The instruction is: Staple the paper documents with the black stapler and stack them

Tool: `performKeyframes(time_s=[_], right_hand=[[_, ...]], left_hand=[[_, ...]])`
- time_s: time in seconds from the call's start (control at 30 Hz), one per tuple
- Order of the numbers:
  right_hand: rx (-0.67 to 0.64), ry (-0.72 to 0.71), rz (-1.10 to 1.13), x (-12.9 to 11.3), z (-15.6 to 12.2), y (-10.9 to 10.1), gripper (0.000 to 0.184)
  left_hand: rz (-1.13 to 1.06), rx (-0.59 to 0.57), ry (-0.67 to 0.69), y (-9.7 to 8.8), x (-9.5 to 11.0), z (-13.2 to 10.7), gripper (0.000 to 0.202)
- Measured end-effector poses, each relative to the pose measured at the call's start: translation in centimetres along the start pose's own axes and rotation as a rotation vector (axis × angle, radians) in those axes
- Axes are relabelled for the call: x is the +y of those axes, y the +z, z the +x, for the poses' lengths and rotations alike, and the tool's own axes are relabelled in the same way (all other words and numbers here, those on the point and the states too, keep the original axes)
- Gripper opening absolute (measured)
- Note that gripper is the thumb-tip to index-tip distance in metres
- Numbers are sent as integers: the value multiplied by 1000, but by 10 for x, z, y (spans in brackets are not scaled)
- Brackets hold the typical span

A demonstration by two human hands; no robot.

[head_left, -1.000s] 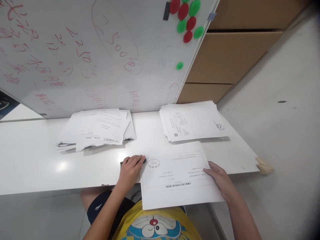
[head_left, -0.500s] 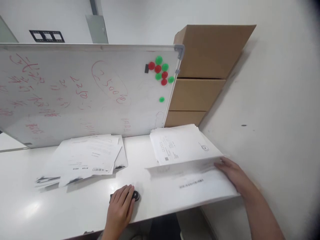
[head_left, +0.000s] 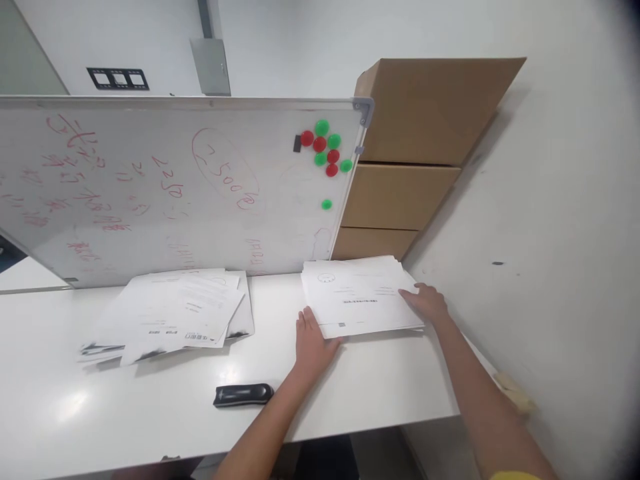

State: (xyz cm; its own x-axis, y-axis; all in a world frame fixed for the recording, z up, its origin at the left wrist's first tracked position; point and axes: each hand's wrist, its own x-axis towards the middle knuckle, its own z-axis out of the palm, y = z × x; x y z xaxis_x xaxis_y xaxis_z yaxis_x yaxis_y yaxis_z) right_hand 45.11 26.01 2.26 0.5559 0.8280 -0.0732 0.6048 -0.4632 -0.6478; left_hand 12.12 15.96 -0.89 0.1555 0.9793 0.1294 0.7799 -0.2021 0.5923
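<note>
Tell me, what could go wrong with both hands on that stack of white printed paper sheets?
The stack of white printed sheets is fanned unevenly; a push from the left hand at its near corner might crease or skew the lower sheets. The right hand rests on the top sheet and could slide it toward the wall. The messy pile of white papers lies nearby on the white table, so the sets could mix.

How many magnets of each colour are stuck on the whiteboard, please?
Red round magnets: 4
Green round magnets: 5
Black rectangular magnet: 1
Total: 10
</note>
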Motion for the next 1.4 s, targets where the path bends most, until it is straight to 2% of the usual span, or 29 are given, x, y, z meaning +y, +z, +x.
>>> performKeyframes(time_s=[0.07, 0.17, 0.33, 0.4, 0.47, 0.53, 0.6, 0.63, 0.67, 0.73, 0.8, 0.87, 0.93, 1.03, 1.1, 1.2, 1.23, 1.3, 1.4], right_hand=[[13, -10, -34, 13, -6, 3, 60], [-1, -81, -61, 22, -10, 3, 53], [6, -178, -118, 11, -8, -2, 41], [50, -206, -134, 3, -12, -2, 45], [131, -246, -139, -7, -26, 2, 53], [204, -372, -123, -24, -52, 15, 56], [207, -620, -69, -48, -90, 37, 53], [165, -769, -28, -62, -113, 51, 51], [99, -872, 11, -77, -137, 65, 49], [-110, -998, 54, -109, -187, 95, 48], [-332, -1063, 48, -140, -232, 123, 49], [-487, -1128, 4, -169, -265, 150, 59], [-581, -1180, -51, -194, -286, 174, 75], [-622, -1161, -111, -216, -300, 206, 89], [-602, -1105, -138, -221, -304, 222, 87], [-566, -1045, -160, -216, -307, 233, 75], [-558, -1036, -162, -214, -309, 234, 72], [-579, -1034, -161, -210, -315, 234, 72], [-688, -1035, -159, -210, -324, 236, 95]], left_hand=[[-40, 12, -36, 9, 3, 17, 94], [-61, 45, -32, 13, 2, 25, 84], [-168, -10, 37, -2, -4, 6, 75], [-256, 55, 27, -17, -2, -9, 68], [-354, 145, 78, -42, 3, -26, 57], [-395, 142, 259, -79, 3, -39, 49], [-288, 92, 466, -126, -9, -46, 44], [-202, 97, 482, -151, -21, -48, 43], [-102, 115, 428, -175, -38, -49, 43], [170, 120, 210, -216, -79, -51, 47], [413, 56, -78, -239, -122, -58, 61], [497, -31, -153, -245, -155, -67, 63], [507, -56, -67, -238, -174, -78, 56], [504, -6, 106, -222, -183, -91, 50], [532, 86, 102, -216, -186, -96, 52], [616, 248, -93, -216, -198, -101, 63], [634, 256, -134, -218, -202, -102, 68], [660, 215, -125, -221, -210, -104, 74], [702, 163, -56, -224, -214, -105, 72]])
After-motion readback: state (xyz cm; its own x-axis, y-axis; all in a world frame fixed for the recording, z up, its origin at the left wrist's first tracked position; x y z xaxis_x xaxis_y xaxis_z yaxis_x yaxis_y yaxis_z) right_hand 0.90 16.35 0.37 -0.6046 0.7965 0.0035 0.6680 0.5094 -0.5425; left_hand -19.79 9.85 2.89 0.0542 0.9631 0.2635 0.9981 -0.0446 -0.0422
